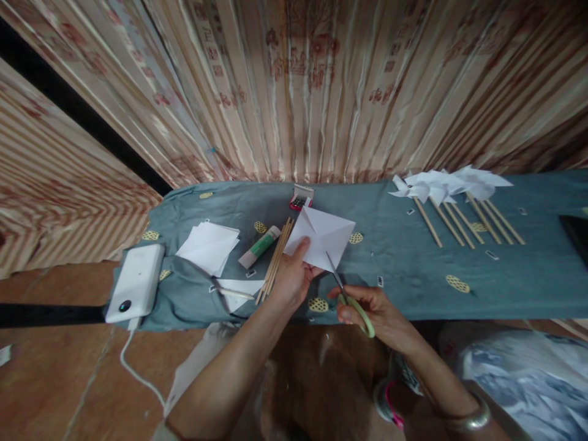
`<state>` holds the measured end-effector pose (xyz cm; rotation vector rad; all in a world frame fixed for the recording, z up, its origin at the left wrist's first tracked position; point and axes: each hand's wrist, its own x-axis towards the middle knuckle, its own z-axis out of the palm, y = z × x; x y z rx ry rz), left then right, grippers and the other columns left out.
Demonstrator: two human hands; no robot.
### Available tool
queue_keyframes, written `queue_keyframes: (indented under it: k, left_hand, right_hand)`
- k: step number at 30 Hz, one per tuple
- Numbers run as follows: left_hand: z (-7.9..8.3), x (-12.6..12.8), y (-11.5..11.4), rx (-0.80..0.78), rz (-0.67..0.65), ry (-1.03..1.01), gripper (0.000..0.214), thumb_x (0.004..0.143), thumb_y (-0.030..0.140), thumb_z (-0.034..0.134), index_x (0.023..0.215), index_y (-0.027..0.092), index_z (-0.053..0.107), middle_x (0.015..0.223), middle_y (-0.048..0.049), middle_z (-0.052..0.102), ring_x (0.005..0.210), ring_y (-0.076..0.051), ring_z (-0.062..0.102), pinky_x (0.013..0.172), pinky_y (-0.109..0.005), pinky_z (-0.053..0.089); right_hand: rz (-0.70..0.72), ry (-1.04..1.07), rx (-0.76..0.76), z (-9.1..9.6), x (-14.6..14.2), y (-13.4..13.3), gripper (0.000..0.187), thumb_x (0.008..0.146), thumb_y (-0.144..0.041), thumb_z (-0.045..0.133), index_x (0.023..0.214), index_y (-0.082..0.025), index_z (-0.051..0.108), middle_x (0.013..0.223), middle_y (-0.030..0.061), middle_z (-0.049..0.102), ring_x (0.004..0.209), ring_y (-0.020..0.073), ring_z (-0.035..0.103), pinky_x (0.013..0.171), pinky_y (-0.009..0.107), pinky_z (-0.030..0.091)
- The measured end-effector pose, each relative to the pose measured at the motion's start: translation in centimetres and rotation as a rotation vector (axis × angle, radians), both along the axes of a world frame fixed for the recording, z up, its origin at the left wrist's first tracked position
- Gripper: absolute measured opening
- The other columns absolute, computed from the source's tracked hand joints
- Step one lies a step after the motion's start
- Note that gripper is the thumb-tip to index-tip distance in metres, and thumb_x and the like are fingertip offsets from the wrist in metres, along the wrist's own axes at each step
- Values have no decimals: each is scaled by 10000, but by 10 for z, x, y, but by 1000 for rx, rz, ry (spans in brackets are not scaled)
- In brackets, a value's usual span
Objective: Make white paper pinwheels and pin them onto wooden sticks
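Pinching white paper [328, 231] (creased) is the left hand [293, 277]; gripping green-handled scissors [340, 283] is the right hand [380, 313].

On the tabletop [413, 275] seven pinwheel sticks [427, 220] can be counted, though their white blades [459, 184] overlap too much to number. There is one pair of scissors [359, 311], one creased paper square [328, 229], one paper stack [209, 245], sheets uncountable, one glue tube [260, 247], one small open box [304, 190], one pen [236, 294] and one white device [138, 278] with one cable [138, 373].
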<state>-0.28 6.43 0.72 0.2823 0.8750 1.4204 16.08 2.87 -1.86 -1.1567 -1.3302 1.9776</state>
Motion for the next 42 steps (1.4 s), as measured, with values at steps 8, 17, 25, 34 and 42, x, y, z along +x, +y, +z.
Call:
queue_keyframes:
  k: [8, 17, 25, 34, 42]
  left_hand:
    - [-1, -1, 1, -32, 15, -9, 377, 723, 218, 736, 1072, 158, 607, 968, -73, 725, 928, -224, 679, 871, -410, 529]
    - [-1, -1, 1, -41, 20, -19, 323, 715, 217, 739, 1010, 154, 622, 933, -62, 725, 900, -212, 680, 888, -407, 519]
    - [2, 4, -3, -28, -20, 15, 289, 670, 265, 771, 900, 159, 631, 868, -63, 733, 871, -226, 696, 815, -381, 550]
    - [0, 5, -3, -46, 0, 10, 291, 651, 269, 780, 880, 172, 629, 839, -39, 724, 832, -208, 688, 796, -355, 531]
    - [-3, 9, -5, -28, -19, 19, 311, 631, 306, 793, 848, 148, 638, 777, -33, 707, 660, -136, 653, 588, -219, 499]
  right_hand:
    - [-46, -5, -40, 6, -5, 1, 481, 566, -541, 804, 816, -155, 662, 547, -61, 489, 487, 58, 380, 449, 209, 265]
    - [-96, -48, -55, 8, -10, 1, 518, 530, -543, 814, 837, -150, 675, 523, -55, 524, 478, 67, 425, 457, 207, 326]
    - [-106, -41, -24, 9, -9, 3, 477, 525, -524, 826, 798, -158, 688, 567, -43, 525, 515, 76, 435, 470, 211, 349]
    - [-144, -44, -41, 5, -9, 2, 449, 516, -468, 848, 816, -170, 699, 560, -45, 532, 528, 88, 467, 490, 216, 379]
    - [-167, -44, -28, 7, -9, 3, 440, 504, -480, 845, 769, -169, 681, 538, -53, 534, 510, 81, 463, 490, 218, 371]
